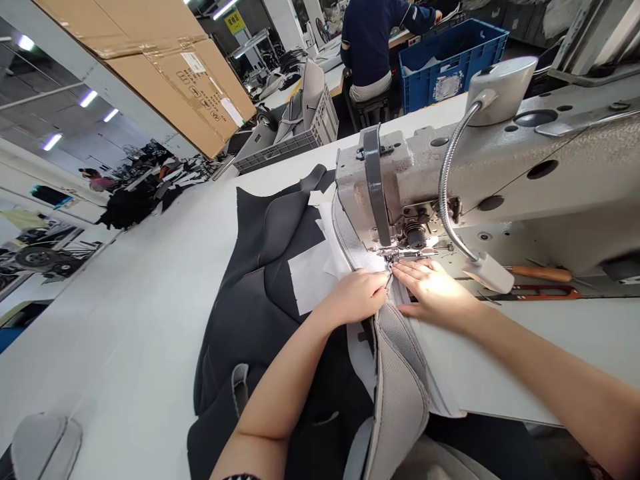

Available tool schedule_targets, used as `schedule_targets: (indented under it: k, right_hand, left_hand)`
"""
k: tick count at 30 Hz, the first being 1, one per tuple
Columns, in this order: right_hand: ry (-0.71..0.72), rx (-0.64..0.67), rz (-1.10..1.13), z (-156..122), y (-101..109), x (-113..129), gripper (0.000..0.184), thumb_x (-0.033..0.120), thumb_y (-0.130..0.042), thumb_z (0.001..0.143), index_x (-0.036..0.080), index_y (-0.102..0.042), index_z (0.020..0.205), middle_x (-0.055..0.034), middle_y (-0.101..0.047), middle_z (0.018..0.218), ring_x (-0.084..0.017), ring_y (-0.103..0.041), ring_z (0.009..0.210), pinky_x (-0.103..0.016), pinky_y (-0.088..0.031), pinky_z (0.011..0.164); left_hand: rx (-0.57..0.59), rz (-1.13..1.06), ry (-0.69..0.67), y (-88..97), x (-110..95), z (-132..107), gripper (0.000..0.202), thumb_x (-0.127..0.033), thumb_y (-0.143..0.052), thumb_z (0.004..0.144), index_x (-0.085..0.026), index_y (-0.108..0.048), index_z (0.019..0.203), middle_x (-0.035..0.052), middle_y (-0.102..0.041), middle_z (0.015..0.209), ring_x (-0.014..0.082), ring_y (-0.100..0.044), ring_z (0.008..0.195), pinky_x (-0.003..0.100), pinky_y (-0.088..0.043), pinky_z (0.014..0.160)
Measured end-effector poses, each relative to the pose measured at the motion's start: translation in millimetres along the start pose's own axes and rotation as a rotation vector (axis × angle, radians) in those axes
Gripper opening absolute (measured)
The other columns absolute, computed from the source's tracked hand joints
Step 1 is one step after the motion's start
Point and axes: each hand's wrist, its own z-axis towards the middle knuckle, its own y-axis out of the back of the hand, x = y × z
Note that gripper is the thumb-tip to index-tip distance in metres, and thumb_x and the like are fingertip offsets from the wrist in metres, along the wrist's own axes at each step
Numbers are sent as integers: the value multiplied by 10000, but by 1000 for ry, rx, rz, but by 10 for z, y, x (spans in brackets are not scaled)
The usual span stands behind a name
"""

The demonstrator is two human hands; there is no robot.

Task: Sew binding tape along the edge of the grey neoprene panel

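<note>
Under the needle area of the sewing machine (415, 233) runs a grey fabric strip (400, 340), part of a larger black and grey sewn cover (250, 313). My left hand (360, 293) is closed, its fingers gripping the edge of the grey fabric just in front of the presser foot. Flat on the strip, close to the foot on the right, lies my right hand (430, 287) with fingers stretched out. A lamp on a bendable neck (445, 180) lights the spot. White backing pieces (315, 273) show on the cover's black underside. The needle itself is too small to make out.
To the right of the foot lie a wooden-handled tool (543, 273) and red thread snips (545, 292). A grey crate (310, 133) and cardboard boxes (185, 93) stand beyond the white table (125, 347). Another person (367, 47) sits beside a blue bin (450, 67).
</note>
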Motion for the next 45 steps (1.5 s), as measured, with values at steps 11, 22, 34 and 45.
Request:
schedule_targets:
  k: [11,22,34,45]
  right_hand:
    - [29,-73,-20,-23,41,-201,357,247,-398,930,154,-629,1186,-111,-610,945,-251,-540,870,-388,-432,773]
    - [47,-86,-302,112,22,11,344,191,-478,893,131,-594,1211,-98,-591,918,-242,-509,837,-347,-399,724]
    - [13,-195,-247,107,-80,-77,317,150,-446,914,146,-636,1167,-67,-607,837,-218,-528,780,-326,-413,711]
    - [313,-287,167,-31,119,-69,211,120,-410,847,186,-547,701,-41,-522,700,-184,-449,687,-334,-380,689]
  left_hand:
    - [-50,219,-28,-158,-138,9,229,-231,-392,889,-160,-607,924,62,-645,1089,235,-586,890,326,-488,651]
    - [-115,118,-44,-202,-89,-7,210,-240,-411,905,-158,-597,853,37,-642,931,213,-565,869,328,-480,712]
    - [-182,53,36,-205,-54,157,198,-233,-468,881,-172,-592,740,23,-618,707,201,-568,809,289,-431,645]
    - [-495,-41,-11,-269,-46,-39,346,-388,-420,947,-136,-649,1012,123,-582,1105,252,-514,1060,388,-433,931]
